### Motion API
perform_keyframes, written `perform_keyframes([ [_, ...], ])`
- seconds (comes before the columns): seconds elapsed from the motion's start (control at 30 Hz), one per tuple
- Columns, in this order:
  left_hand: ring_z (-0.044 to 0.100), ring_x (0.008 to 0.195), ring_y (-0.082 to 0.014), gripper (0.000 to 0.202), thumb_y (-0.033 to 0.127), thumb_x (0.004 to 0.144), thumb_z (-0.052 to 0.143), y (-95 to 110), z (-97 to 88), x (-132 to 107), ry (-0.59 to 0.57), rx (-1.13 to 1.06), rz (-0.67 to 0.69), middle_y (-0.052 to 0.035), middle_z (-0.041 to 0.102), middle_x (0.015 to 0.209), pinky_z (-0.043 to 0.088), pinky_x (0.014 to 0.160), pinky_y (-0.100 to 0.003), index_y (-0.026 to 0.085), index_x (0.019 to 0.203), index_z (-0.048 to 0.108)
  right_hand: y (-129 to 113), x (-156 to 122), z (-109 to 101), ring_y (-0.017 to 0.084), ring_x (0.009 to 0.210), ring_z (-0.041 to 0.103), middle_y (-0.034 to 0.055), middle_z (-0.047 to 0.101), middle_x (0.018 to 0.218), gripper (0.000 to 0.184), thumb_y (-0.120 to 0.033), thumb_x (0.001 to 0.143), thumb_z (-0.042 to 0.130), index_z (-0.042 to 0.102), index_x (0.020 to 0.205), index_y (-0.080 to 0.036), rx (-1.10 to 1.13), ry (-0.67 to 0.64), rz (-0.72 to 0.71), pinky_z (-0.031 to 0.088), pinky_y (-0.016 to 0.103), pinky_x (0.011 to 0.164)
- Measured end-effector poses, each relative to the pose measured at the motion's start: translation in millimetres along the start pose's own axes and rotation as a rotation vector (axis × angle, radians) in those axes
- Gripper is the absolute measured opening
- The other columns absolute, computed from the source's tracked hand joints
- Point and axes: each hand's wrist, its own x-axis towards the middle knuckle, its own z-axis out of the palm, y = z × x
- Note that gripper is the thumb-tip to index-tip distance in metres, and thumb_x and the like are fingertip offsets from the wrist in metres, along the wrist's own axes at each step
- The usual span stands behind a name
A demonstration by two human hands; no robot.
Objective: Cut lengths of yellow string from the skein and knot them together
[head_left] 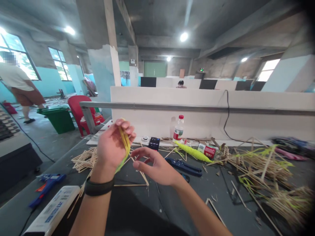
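My left hand (114, 144) is raised with its palm toward me and its fingers curled. Several loops of yellow-green string (125, 141) run over the palm and fingers, and their lower end hangs beside the wrist. Just to the right is my right hand (155, 165), palm down, with thumb and forefinger apart and nothing visible between them. Its fingertips are close to the string; whether they touch a strand I cannot tell. Below both hands, thin wooden sticks (133, 185) form an angular frame on the dark table, partly hidden by my hands.
A blue glue gun (50, 185) and white power strip (52, 209) lie left, near a stick pile (85, 159). Behind are a phone (154, 143), upright bottle (178, 128), yellow-green string bundle (193, 152) and dark blue tool (184, 166). Tangled sticks (268, 164) cover the right side.
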Motion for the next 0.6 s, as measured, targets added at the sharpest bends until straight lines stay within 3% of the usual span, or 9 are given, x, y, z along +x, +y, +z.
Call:
perform_keyframes([
  [0.13, 0.053, 0.064, -0.0124, 0.021, 0.018, 0.094, 0.050, -30, 20.6, -6, -0.084, 0.152, -0.144, -0.0010, 0.049, 0.072, 0.051, 0.064, -0.025, 0.018, 0.074, 0.056, -11, -3, -4, 0.015, 0.077, 0.055, 0.0025, 0.064, 0.093, 0.032, -0.048, 0.088, 0.065, 0.066, 0.101, -0.019, -0.102, 0.091, -0.061, 0.043, 0.030, 0.069],
  [0.27, 0.052, 0.064, -0.0127, 0.024, 0.024, 0.095, 0.052, -42, 25.6, -8, -0.110, 0.234, -0.142, -0.0019, 0.049, 0.070, 0.050, 0.063, -0.024, 0.017, 0.072, 0.057, -13, -5, -13, 0.011, 0.062, 0.037, -0.0042, 0.045, 0.064, 0.033, -0.047, 0.091, 0.062, 0.061, 0.073, -0.018, -0.148, 0.040, -0.034, 0.031, 0.028, 0.058],
  [0.33, 0.052, 0.065, -0.0126, 0.024, 0.023, 0.096, 0.051, -44, 24.5, -8, -0.102, 0.238, -0.141, -0.0017, 0.049, 0.070, 0.050, 0.064, -0.024, 0.018, 0.073, 0.057, -12, -5, -16, 0.011, 0.061, 0.036, -0.0044, 0.045, 0.064, 0.035, -0.047, 0.093, 0.060, 0.060, 0.072, -0.019, -0.118, 0.031, -0.040, 0.030, 0.028, 0.058],
  [0.5, 0.052, 0.064, -0.0097, 0.019, 0.018, 0.095, 0.052, -40, 18.5, -2, -0.015, 0.105, -0.094, 0.0008, 0.047, 0.071, 0.052, 0.067, -0.022, 0.017, 0.076, 0.056, -12, -4, -13, 0.013, 0.071, 0.055, 0.0017, 0.063, 0.075, 0.046, -0.053, 0.100, 0.044, 0.059, 0.074, -0.018, 0.054, -0.125, -0.038, 0.042, 0.029, 0.072],
  [0.6, 0.052, 0.061, -0.0077, 0.017, 0.010, 0.093, 0.049, -31, 12.9, 2, 0.041, -0.031, -0.060, 0.0020, 0.047, 0.071, 0.052, 0.065, -0.020, 0.017, 0.079, 0.053, -10, -4, -6, 0.012, 0.064, 0.051, -0.0011, 0.053, 0.067, 0.051, -0.057, 0.102, 0.034, 0.046, 0.069, -0.020, 0.159, -0.150, -0.012, 0.043, 0.029, 0.067],
])
